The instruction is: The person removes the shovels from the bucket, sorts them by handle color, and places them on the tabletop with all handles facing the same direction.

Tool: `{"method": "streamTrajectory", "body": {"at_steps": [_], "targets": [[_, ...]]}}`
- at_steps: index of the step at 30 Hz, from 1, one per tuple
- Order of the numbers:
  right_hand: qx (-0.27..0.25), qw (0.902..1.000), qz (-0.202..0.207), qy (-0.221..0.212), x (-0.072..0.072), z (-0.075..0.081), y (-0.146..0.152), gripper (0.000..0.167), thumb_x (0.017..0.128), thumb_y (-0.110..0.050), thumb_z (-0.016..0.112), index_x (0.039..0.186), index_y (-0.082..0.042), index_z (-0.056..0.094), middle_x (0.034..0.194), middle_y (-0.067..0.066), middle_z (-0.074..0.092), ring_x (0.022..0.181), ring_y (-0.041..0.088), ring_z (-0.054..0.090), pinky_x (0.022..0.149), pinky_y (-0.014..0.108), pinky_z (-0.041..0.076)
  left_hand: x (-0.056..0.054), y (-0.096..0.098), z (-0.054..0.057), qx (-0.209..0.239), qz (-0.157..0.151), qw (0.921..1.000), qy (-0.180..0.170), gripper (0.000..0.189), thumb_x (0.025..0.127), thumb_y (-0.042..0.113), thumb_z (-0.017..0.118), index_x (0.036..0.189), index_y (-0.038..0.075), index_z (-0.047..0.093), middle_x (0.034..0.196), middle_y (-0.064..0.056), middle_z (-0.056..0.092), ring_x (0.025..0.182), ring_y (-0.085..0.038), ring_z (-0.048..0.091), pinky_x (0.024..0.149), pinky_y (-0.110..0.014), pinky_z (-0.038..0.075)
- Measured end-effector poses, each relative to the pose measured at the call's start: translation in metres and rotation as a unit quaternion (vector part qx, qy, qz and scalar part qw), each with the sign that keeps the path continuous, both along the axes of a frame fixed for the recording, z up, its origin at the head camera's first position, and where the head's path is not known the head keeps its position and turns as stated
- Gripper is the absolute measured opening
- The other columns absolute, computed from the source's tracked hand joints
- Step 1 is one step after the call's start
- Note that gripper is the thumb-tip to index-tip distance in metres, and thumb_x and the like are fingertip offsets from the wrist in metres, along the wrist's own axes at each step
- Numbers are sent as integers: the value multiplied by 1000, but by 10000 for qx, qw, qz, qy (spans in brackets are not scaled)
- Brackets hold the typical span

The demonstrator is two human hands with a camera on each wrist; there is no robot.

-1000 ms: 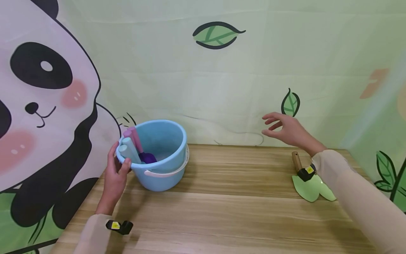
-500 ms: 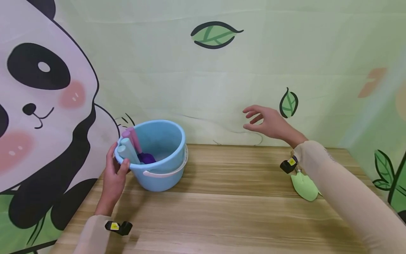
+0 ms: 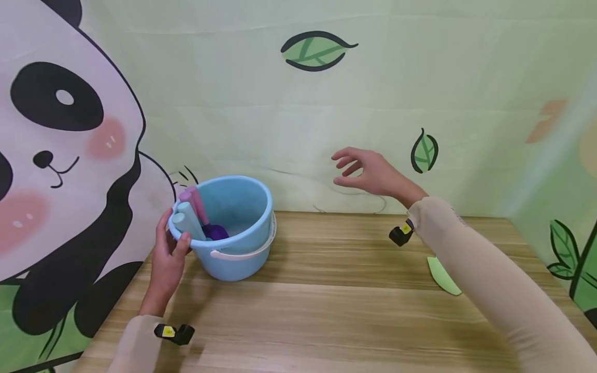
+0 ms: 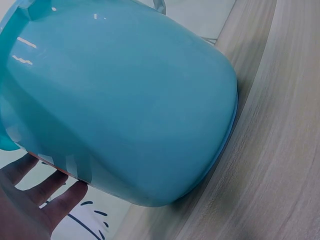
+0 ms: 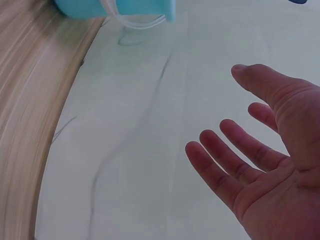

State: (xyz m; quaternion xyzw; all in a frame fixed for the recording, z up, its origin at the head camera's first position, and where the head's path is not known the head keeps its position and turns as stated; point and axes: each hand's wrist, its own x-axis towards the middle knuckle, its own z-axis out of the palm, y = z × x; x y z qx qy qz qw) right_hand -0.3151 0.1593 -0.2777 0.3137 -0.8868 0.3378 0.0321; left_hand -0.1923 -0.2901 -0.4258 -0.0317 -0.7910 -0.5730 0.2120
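A light blue bucket (image 3: pixel 233 264) stands at the left of the table, its white handle (image 3: pixel 244 255) hanging down at the front right. My left hand (image 3: pixel 169 261) grips its left rim, thumb at the front and fingers round the side; in the left wrist view, fingers (image 4: pixel 65 202) lie against the wall. Inside lean two light blue handles (image 3: pixel 188 220) and two pink handles (image 3: pixel 198 204), with a purple scoop (image 3: pixel 216 232) at the bottom. My right hand (image 3: pixel 368 170) hovers in mid-air right of the bucket, fingers loosely bent and holding nothing, as the right wrist view (image 5: pixel 260 170) confirms.
On the wood-grain table (image 3: pixel 326 321) at the right lies a green trowel (image 3: pixel 442 277), mostly hidden under my right sleeve. A printed cloth (image 3: pixel 224 103) with a panda and leaves backs the table at the rear and sides.
My right hand has moved left and slightly up, towards the bucket, and its sleeve now covers more of the green trowel. The left hand and the bucket have stayed put.
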Motion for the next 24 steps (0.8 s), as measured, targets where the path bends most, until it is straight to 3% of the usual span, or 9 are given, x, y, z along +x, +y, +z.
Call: {"method": "streamTrajectory", "body": {"at_steps": [12,24], "targets": [[-75,9996,251,-127,0,10,-32,53,92,-26,79,140,-14,58,127,11,67,110,25,69,95,44,57,-1,1,2,37,-2,10000,-25,68,108,33,52,164,35,14,163,-7,34,144,-34,41,93,-16,50],[-310,9969,667,-281,-5,10,-64,53,93,-25,78,140,-13,57,126,8,67,107,23,70,94,42,58,0,0,1,59,-3,10000,-3,68,107,31,52,164,36,15,163,-5,34,144,-34,40,92,-16,50]]}}
